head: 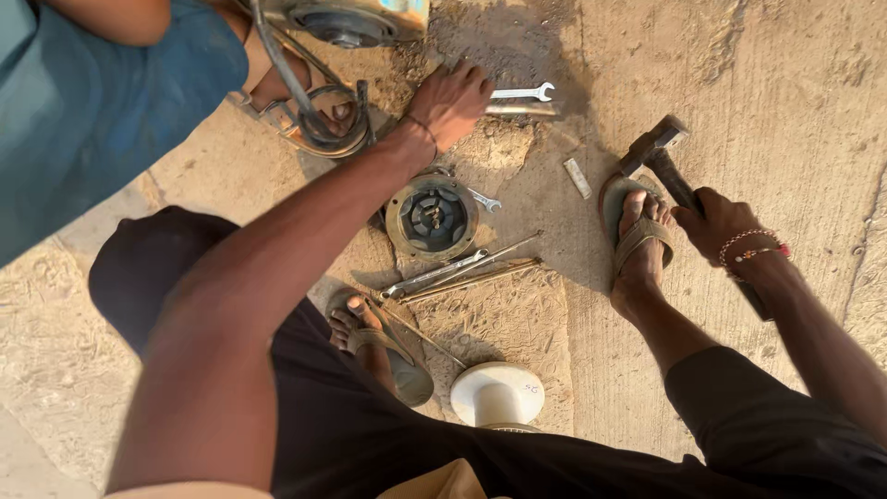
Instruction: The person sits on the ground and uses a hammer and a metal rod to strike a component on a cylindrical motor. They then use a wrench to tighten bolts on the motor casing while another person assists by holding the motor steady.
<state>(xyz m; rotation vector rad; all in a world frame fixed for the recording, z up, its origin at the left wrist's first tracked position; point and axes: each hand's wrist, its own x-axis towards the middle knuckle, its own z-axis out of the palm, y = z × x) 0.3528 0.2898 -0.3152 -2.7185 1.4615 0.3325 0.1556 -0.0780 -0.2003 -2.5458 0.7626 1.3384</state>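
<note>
On dusty concrete, hands apart: left hand [450,100] spread over a wrench [523,92], right hand [719,225] gripping a hammer [663,160].

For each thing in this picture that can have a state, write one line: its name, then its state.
left hand: stretched out, fingers on the spanner's handle end
right hand: closed round the hammer handle
hammer: held, head just above or on the ground, cannot tell which
spanner: lying flat on the ground
round metal part: lying flat, open face up
long rods: lying together on the ground
white round piece: standing on the ground
</note>
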